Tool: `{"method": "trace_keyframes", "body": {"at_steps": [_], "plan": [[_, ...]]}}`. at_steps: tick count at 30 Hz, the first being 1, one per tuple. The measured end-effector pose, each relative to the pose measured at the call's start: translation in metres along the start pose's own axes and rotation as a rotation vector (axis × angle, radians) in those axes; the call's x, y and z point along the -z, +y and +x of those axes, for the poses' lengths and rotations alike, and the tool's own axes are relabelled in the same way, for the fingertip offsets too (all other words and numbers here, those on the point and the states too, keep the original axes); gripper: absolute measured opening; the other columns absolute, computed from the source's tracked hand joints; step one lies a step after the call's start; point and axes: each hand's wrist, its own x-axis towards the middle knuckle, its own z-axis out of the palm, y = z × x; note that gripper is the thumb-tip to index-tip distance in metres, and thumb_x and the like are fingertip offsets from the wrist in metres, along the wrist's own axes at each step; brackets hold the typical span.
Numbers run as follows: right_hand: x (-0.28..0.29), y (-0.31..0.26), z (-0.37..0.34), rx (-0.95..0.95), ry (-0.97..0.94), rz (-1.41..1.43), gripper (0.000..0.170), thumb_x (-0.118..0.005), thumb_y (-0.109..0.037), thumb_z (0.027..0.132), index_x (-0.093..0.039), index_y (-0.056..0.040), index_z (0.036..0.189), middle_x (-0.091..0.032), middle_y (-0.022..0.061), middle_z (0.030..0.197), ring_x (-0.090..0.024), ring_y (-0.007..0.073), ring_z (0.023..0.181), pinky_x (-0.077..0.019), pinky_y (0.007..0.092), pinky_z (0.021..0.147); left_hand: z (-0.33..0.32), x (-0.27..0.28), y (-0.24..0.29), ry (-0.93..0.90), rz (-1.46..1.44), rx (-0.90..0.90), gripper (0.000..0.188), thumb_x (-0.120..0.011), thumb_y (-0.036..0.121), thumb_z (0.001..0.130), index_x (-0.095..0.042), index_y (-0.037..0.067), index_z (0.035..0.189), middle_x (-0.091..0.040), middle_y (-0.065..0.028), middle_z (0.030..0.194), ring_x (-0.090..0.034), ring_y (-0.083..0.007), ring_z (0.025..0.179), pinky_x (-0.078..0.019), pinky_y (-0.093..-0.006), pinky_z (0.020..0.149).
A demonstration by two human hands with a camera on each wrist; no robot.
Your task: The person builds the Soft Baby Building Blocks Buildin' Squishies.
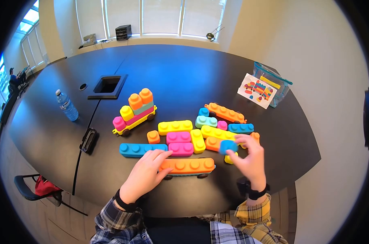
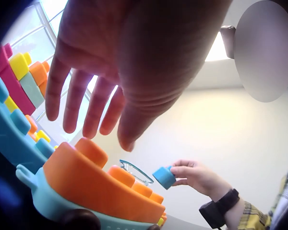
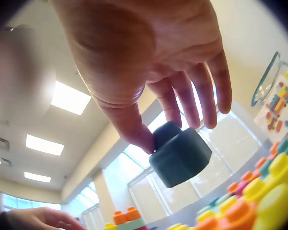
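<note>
Fingers (image 3: 168, 103) of the right hand (image 1: 250, 159) pinch a small blue block (image 1: 227, 147) in the air

The right thumb and fingertips grasp the small blue block near its stud, holding it tilted above the right side of the loose pieces. In the head view, a small yellow block (image 1: 230, 159) shows partly behind the hand, with a long yellow block (image 1: 221, 135) and an orange block (image 1: 212, 143) near it.

The left hand (image 1: 146, 171) has its fingers extended and released, grasping nothing, over the left end of a long orange block (image 1: 191, 164). Whether it touches that block, I cannot tell. The long orange block lies on a pale blue wheeled base (image 1: 186, 175) at the near edge of the group. Just behind are a long blue block (image 1: 140, 150) and two pink blocks (image 1: 180, 149), one beside the other.

Farther left stands a yellow wheeled base (image 1: 140, 121) stacked with coloured blocks. At the far right of the table (image 1: 111, 175), a picture card (image 1: 257, 90) leans against a clear bag (image 1: 281, 96).
</note>
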Motion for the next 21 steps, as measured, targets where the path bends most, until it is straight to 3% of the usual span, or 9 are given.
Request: {"method": "trace_keyframes", "body": {"at_steps": [2,3,6,8,11,15,17,21], "plan": [[-0.017,-0.026,0.002,0.070,-0.112,0.149,0.033,-0.088,-0.014,0.078,-0.070,-0.0037,0.103,-0.077,0.0132,0.104,-0.076,0.0302,0.093,-0.0598,0.0364,0.085,0.011,0.002,0.011,0.020,-0.072,-0.055,0.055,-0.083,0.009,0.083,-0.062,0.005,0.135,-0.066,-0.0164,0.124,-0.062,-0.0377,0.118,-0.0533,-0.0444,0.098],[-0.027,-0.031,0.002,0.159,-0.129,0.098,0.032,-0.088,-0.011,0.078,-0.072,-0.0020,0.104,-0.077,0.0124,0.102,-0.076,0.0245,0.094,-0.0597,0.0343,0.086,0.015,0.002,0.016,0.045,-0.143,-0.108,0.061,-0.085,0.009,0.081,-0.061,0.005,0.137,-0.065,-0.0171,0.127,-0.062,-0.0383,0.119,-0.0529,-0.0447,0.100],[-0.047,-0.060,0.005,0.167,-0.256,0.113,0.033,-0.089,-0.014,0.079,-0.072,-0.0019,0.104,-0.077,0.0113,0.100,-0.076,0.0267,0.092,-0.0597,0.0353,0.083,0.020,-0.003,0.025,0.089,-0.173,-0.175,0.060,-0.085,0.009,0.081,-0.060,0.003,0.135,-0.065,-0.0160,0.124,-0.063,-0.0374,0.115,-0.0531,-0.0457,0.098],[-0.057,-0.065,0.005,0.241,-0.279,0.185,0.033,-0.086,-0.026,0.083,-0.071,-0.0060,0.105,-0.076,0.0101,0.100,-0.074,0.0308,0.088,-0.0586,0.0401,0.076,0.017,-0.005,0.019,0.074,-0.173,-0.153,0.059,-0.086,0.009,0.081,-0.060,0.003,0.134,-0.065,-0.0159,0.125,-0.063,-0.0374,0.115,-0.0534,-0.0452,0.097],[-0.064,-0.064,0.003,0.278,-0.289,0.217,0.037,-0.086,-0.029,0.084,-0.070,-0.0063,0.110,-0.075,0.0106,0.103,-0.074,0.0321,0.089,-0.0585,0.0410,0.078,0.012,-0.002,0.012,0.055,-0.188,-0.126,0.056,-0.086,0.007,0.080,-0.061,0.003,0.130,-0.067,-0.0164,0.123,-0.066,-0.0380,0.112,-0.0549,-0.0439,0.094],[-0.050,-0.049,0.001,0.281,-0.322,0.150,0.043,-0.085,-0.031,0.086,-0.068,-0.0057,0.116,-0.074,0.0114,0.108,-0.073,0.0327,0.095,-0.0580,0.0417,0.083,-0.002,0.005,-0.003,0.091,-0.231,0.009,0.055,-0.085,0.003,0.083,-0.063,0.004,0.134,-0.069,-0.0140,0.124,-0.070,-0.0292,0.113,-0.0581,-0.0388,0.097],[-0.046,-0.030,-0.007,0.313,-0.431,0.041,0.045,-0.085,-0.030,0.086,-0.067,-0.0064,0.120,-0.072,0.0118,0.116,-0.071,0.0330,0.103,-0.0568,0.0416,0.088,-0.009,0.007,-0.010,0.071,-0.292,0.076,0.055,-0.085,0.005,0.083,-0.062,0.003,0.133,-0.068,-0.0166,0.122,-0.068,-0.0380,0.109,-0.0563,-0.0425,0.095],[-0.046,-0.005,-0.025,0.265,-0.472,0.006,0.039,-0.082,-0.020,0.086,-0.067,-0.0067,0.120,-0.071,0.0108,0.122,-0.068,0.0329,0.111,-0.0567,0.0418,0.092,-0.016,0.001,-0.020,0.057,-0.244,0.029,0.052,-0.083,0.007,0.086,-0.061,0.003,0.133,-0.068,-0.0169,0.126,-0.068,-0.0389,0.113,-0.0552,-0.0430,0.097]]}}
